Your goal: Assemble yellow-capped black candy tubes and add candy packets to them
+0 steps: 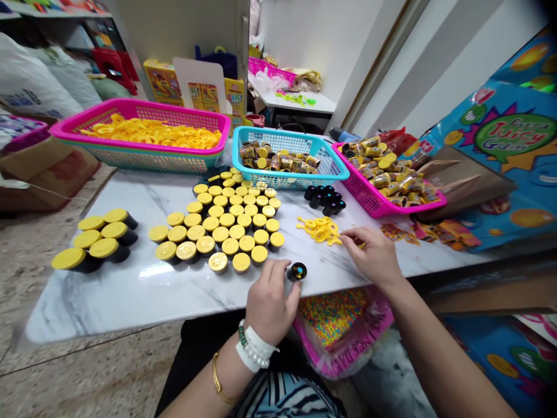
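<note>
Near the table's front edge, my left hand (272, 299) has its fingers and thumb around a small open black container (298, 271), with something blue and yellow inside. My right hand (372, 255) is at the right end of a small pile of yellow plastic pieces (321, 230), its thumb and fingertips closed together; what they hold, if anything, is too small to tell. Many yellow-capped black containers (227, 220) stand in the middle of the table, left of both hands. Several small black containers (324, 198) without yellow caps are behind the yellow pile.
A pink basket (143, 105) of yellow pieces, a blue basket (289, 134) and a pink basket (378, 208) of labelled containers line the back. More capped containers (104, 249) stand at left. Below the front edge sits a bag of colourful beads (335, 316). Printed wrappers (448, 233) lie right.
</note>
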Tool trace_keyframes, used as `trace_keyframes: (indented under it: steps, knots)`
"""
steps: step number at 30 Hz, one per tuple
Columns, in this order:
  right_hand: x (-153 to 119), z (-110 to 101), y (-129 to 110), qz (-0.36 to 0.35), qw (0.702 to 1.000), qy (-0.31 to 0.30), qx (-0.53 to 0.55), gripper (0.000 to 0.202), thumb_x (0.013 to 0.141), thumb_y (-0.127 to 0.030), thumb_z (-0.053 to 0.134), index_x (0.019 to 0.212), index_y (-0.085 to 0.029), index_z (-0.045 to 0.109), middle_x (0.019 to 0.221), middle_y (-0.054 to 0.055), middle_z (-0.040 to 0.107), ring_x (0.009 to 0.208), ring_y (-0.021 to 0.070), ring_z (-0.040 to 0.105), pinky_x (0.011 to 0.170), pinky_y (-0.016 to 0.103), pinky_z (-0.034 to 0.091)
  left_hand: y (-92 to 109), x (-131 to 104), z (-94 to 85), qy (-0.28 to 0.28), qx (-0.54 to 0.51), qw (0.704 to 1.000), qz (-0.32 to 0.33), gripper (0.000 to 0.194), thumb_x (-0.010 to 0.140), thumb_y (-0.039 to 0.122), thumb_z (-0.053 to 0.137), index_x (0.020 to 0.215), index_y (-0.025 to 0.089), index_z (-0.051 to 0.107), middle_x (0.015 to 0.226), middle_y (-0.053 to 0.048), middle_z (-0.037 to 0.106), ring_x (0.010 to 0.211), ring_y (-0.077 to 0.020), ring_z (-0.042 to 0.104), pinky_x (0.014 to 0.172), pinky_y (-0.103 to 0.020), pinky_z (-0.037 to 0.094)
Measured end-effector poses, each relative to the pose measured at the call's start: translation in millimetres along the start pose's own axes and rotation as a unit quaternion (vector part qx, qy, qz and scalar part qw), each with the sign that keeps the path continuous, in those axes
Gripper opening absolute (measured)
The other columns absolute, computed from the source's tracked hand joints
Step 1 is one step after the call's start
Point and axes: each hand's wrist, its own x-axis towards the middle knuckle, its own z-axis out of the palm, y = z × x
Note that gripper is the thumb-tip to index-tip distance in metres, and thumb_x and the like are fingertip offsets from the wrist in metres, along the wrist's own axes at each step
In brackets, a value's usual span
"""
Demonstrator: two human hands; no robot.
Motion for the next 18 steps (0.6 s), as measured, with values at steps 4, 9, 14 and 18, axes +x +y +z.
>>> trace_keyframes:
  steps: [4, 9, 14, 18]
  knots:
    - [1, 4, 28, 0.004, 0.998, -0.064, -0.016, 0.019, 0.083, -0.034, 0.063, 0.09, -0.02, 0.072, 0.096, 0.007, 0.072, 0.071, 0.0174, 0.065, 0.07, 0.032, 0.051, 4, 4, 1.2, -0.017, 0.029, 0.999, 0.004, 0.041, 0.081, 0.025, 0.069, 0.119, 0.022, 0.054, 0.112, -0.007, 0.061, 0.097, -0.0231, 0.064, 0.08, -0.034, 0.055]
    - [-8, 4, 18, 0.023, 0.992, -0.119, -0.021, 0.018, 0.08, -0.037, 0.066, 0.075, -0.02, 0.066, 0.082, 0.004, 0.069, 0.063, 0.016, 0.061, 0.064, 0.03, 0.049, 4, -1, -2.9, -0.032, -0.006, 0.999, -0.012, 0.024, 0.082, 0.019, 0.066, 0.104, 0.02, 0.056, 0.102, -0.005, 0.061, 0.091, -0.0204, 0.063, 0.077, -0.031, 0.054]
    - [-19, -8, -1, -0.039, 0.972, -0.232, -0.024, 0.024, 0.084, -0.029, 0.064, 0.107, -0.022, 0.066, 0.09, 0.004, 0.063, 0.07, 0.0165, 0.062, 0.069, 0.031, 0.05, 2, -3, -5.1, -0.03, -0.013, 0.999, -0.016, 0.028, 0.081, 0.018, 0.07, 0.106, 0.019, 0.056, 0.102, -0.006, 0.061, 0.088, -0.0196, 0.063, 0.078, -0.031, 0.054]
    - [-29, -17, -11, -0.108, 0.955, -0.274, -0.031, 0.016, 0.089, -0.025, 0.057, 0.103, -0.023, 0.065, 0.102, 0.007, 0.058, 0.079, 0.0179, 0.062, 0.074, 0.032, 0.051, 1, -3, -3.6, -0.027, -0.008, 0.999, -0.015, 0.03, 0.08, 0.02, 0.073, 0.106, 0.018, 0.058, 0.101, -0.005, 0.061, 0.09, -0.0197, 0.063, 0.078, -0.03, 0.054]
